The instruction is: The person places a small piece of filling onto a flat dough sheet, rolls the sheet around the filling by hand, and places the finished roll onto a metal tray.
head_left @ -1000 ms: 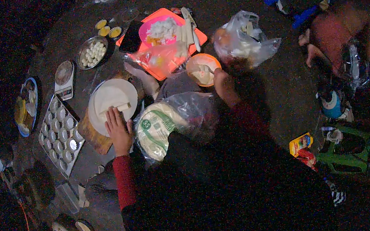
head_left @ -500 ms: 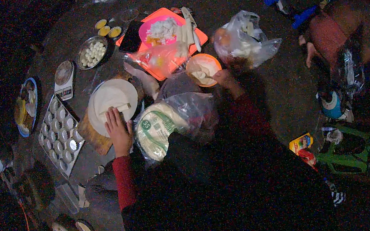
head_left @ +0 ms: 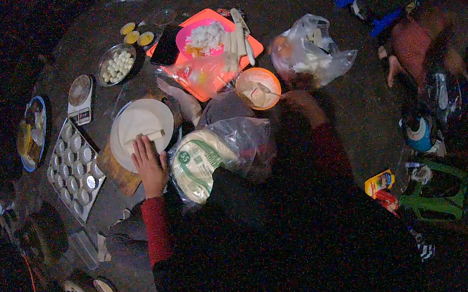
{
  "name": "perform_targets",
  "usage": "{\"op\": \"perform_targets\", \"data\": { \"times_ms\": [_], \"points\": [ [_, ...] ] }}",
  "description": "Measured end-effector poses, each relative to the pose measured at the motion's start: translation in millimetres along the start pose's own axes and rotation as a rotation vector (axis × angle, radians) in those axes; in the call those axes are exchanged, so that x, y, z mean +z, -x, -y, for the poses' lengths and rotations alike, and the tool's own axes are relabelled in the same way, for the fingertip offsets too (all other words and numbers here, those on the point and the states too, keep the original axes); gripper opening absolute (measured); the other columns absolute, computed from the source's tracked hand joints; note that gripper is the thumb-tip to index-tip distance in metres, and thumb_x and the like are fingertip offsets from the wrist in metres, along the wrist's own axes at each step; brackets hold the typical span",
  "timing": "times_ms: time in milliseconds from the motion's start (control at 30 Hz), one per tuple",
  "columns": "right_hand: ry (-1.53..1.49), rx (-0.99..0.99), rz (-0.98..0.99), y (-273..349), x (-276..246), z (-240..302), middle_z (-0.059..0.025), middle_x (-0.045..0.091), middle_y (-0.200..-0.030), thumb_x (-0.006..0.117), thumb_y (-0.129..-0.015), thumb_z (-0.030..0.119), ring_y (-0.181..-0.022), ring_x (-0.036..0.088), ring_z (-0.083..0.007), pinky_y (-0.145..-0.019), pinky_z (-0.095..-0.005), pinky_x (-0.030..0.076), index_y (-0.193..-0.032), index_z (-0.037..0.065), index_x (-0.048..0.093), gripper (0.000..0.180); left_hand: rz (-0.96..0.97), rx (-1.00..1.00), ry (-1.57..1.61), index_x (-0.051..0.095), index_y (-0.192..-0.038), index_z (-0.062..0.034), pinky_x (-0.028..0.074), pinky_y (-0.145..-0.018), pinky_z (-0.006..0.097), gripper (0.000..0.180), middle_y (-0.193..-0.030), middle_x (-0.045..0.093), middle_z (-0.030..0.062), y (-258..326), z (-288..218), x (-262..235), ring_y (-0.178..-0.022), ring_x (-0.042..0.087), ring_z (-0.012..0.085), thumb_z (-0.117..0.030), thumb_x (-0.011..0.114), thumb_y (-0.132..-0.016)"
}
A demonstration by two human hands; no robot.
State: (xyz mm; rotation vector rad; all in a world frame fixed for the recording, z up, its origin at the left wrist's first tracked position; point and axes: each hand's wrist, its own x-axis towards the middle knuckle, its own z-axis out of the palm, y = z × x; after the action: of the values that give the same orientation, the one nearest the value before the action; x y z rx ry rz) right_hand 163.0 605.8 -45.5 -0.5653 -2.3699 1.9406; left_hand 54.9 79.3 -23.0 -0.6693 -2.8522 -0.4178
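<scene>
My left hand [head_left: 148, 167] lies flat, fingers stretched, over a partly rolled pale wrapper [head_left: 155, 135] on a stack of thin round wrapper sheets [head_left: 136, 123]. These rest on a round white plate [head_left: 130, 157]. Just to the right of an orange bowl [head_left: 248, 73], my right hand [head_left: 304, 108] is dark and smeared by motion, so its fingers cannot be made out. The bowl contains a whitish paste [head_left: 251, 89] and a small utensil [head_left: 265, 89]. A clear bag of round wrappers [head_left: 192, 165] with green print lies between my arms.
An orange tray [head_left: 209, 85] carries a pink bowl [head_left: 182, 35] of white shreds, finished rolls [head_left: 236, 46] and a dark phone-like slab [head_left: 166, 50]. To the left are a muffin tray [head_left: 77, 168], kitchen scale [head_left: 81, 90] and steel bowl [head_left: 103, 67]. Another person's hand [head_left: 393, 70] shows at right.
My right hand has left the orange bowl's rim and moved right and toward me. The utensil in the bowl now shows more clearly. My left hand stays on the wrapper.
</scene>
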Motion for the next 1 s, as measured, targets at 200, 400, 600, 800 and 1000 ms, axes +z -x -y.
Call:
{"op": "perform_targets", "data": {
  "times_ms": [200, 400, 600, 800, 1000],
  "points": [
    [0.038, 0.279, -0.143, 7, -3, 45, 0.0012, 0.066, -0.092, 0.069, -0.081, 0.034, -0.081, 0.056, -0.0093, -0.067, -0.0247, 0.044, -0.105, 0.009, 0.069, 0.034, -0.010, -0.006, -0.007, 0.018, -0.150, -0.0056, 0.021, -0.111, 0.055, 0.071, -0.155, 0.021, 0.0150, 5, 2, -1, -0.144, 0.017, 0.0344, -0.031, 0.051, -0.092],
    [-0.041, -0.056, -0.128, -14, -17, 28, -0.0016, 0.069, -0.095, 0.074, -0.078, 0.038, -0.085, 0.062, -0.0158, -0.074, -0.0314, 0.049, -0.103, 0.010, 0.070, 0.038, -0.006, 0.000, 0.008, 0.020, -0.150, -0.0049, 0.021, -0.111, 0.055, 0.071, -0.155, 0.021, 0.0150, 0, -4, -4, -0.144, 0.017, 0.0342, -0.029, 0.053, -0.092],
    [0.983, -0.044, 0.021, -46, 11, 5, -0.0132, 0.070, -0.084, 0.070, -0.079, 0.038, -0.081, 0.066, -0.0279, -0.076, -0.0404, 0.051, -0.087, 0.008, 0.073, 0.031, -0.009, -0.018, 0.003, 0.021, -0.149, -0.0047, 0.021, -0.111, 0.055, 0.070, -0.155, 0.022, 0.0150, 5, 2, -1, -0.144, 0.018, 0.0337, -0.028, 0.053, -0.092],
    [1.091, -0.305, 0.026, -63, 25, 17, -0.0163, 0.067, -0.077, 0.063, -0.077, 0.023, -0.073, 0.065, -0.0330, -0.066, -0.0478, 0.049, -0.075, 0.004, 0.068, 0.019, -0.001, -0.009, -0.011, 0.021, -0.150, -0.0048, 0.021, -0.111, 0.054, 0.070, -0.155, 0.022, 0.0149, 3, -1, -2, -0.144, 0.018, 0.0333, -0.029, 0.053, -0.092],
    [1.513, -0.333, -0.121, -64, 51, 14, -0.0231, 0.064, -0.074, 0.057, -0.078, 0.014, -0.075, 0.065, -0.0366, -0.064, -0.0508, 0.048, -0.083, 0.002, 0.068, 0.017, 0.013, -0.034, 0.002, 0.019, -0.150, -0.0050, 0.020, -0.112, 0.053, 0.071, -0.155, 0.021, 0.0150, 1, -4, -5, -0.144, 0.017, 0.0330, -0.029, 0.053, -0.093]
  ]
}}
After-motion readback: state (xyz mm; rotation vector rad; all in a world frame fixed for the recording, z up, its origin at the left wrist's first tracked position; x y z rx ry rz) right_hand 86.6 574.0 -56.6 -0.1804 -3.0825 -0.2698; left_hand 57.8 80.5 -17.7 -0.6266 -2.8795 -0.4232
